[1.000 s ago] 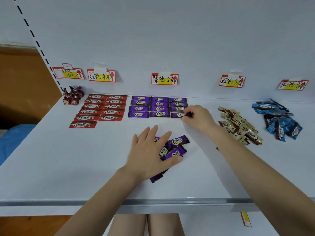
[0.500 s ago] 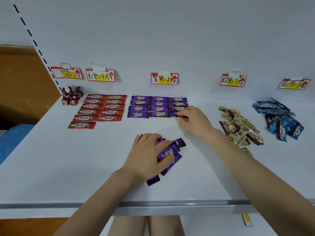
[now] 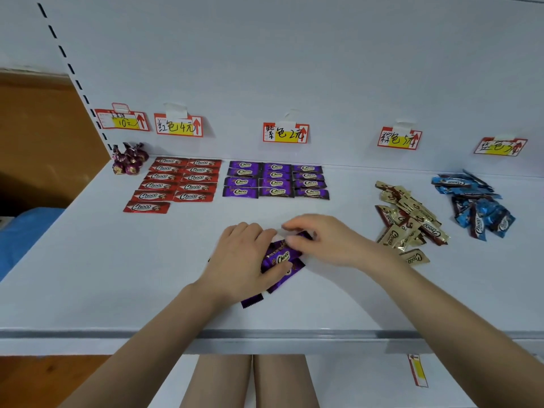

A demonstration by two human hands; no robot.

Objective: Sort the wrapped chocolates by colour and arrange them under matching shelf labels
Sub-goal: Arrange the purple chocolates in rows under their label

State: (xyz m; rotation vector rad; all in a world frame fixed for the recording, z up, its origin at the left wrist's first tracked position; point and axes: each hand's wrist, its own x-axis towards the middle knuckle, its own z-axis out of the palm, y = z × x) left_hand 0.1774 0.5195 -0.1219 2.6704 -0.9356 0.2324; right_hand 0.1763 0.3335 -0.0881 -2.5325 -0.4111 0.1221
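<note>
The white shelf [image 3: 88,275] is carrying everything. Beyond both hands, a purple grid [image 3: 276,179] is lying in neat rows under the purple label [image 3: 285,133]. A red grid [image 3: 179,181] is sitting beyond and to the left of the left hand [image 3: 244,260]. A gold pile [image 3: 409,219] and a blue pile [image 3: 474,207] are waiting unsorted out past the right hand [image 3: 326,240]. Between the hands, a purple stack [image 3: 281,257] of loose bars is resting on the shelf. The left hand is curling over it, thumb pressing across the top wrapper. The right hand is pinching the stack's far end with its fingertips. The bars are looking light, thin and slick in glossy foil, so they are probably sliding over one another. Lifting one flat by its crimped end seems safest.
</note>
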